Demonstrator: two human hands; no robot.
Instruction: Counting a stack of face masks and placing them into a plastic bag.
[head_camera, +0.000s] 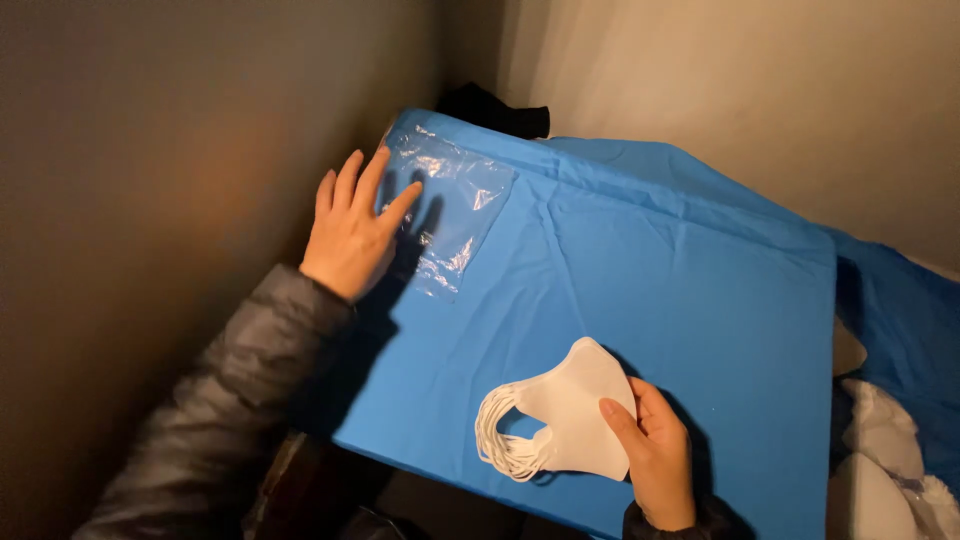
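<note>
Head view. Blue cloth (640, 290) covers a flat raised surface set in a corner between two walls; taken as landmark. Right hand (655, 455) at the near edge of the cloth, thumb on top and fingers underneath, pinched on a stack of white face masks (575, 405). Masks lie folded flat, resting on the cloth, ear loops (500, 440) bunched and fanned out toward the cloth's left side. Left hand (350, 230) at the far left corner of the cloth, fingers spread apart and extended, holding nothing; fingertips at or just over the left edge of a clear plastic bag (450, 210). Cannot tell whether they press on it. Bag lies flat on the cloth, crinkled, catching light. Left sleeve (220, 410) grey, padded. Dark object (500, 112) behind the cloth's far edge. White bundled material (885, 450) off the right side, lower down.
</note>
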